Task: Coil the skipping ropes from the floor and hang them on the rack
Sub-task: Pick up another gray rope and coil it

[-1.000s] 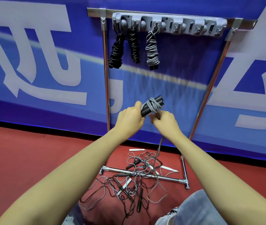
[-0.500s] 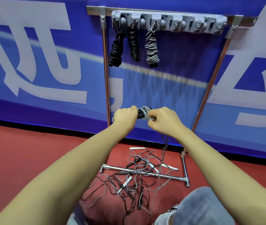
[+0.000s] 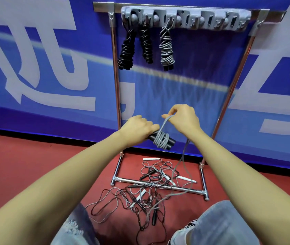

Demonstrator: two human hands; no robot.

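a wide strip of red floor (image 3: pixel 25 165) lies bare at far left, running up to a blue banner (image 3: pixel 34 68) that closes off the back edge. moving right, a chrome rack (image 3: pixel 114 68) stands against the banner, its base bar on the floor. a grey hook strip (image 3: pixel 184 18) crosses its top; three coiled ropes hang from the left hooks: a black coil (image 3: pixel 126 50), a second black coil (image 3: pixel 146 45) just beside it, then a grey coil (image 3: pixel 166 48). the hooks further right hold nothing.

in front of the rack, at mid height, the left hand (image 3: pixel 138 129) curls around the black handles (image 3: pixel 169 142) of a grey rope (image 3: pixel 161 140), which is wound a few turns around them. just to the right and slightly higher, the right hand (image 3: pixel 184 119) pinches a loop of the same rope between fingertips and thumb. the loose tail drops from that hand to the floor.

below, a tangle (image 3: pixel 146 191) of black and grey ropes with white and black handles sprawls over the base bar. a shoe (image 3: pixel 181 234) and denim knees fill the bottom edge.
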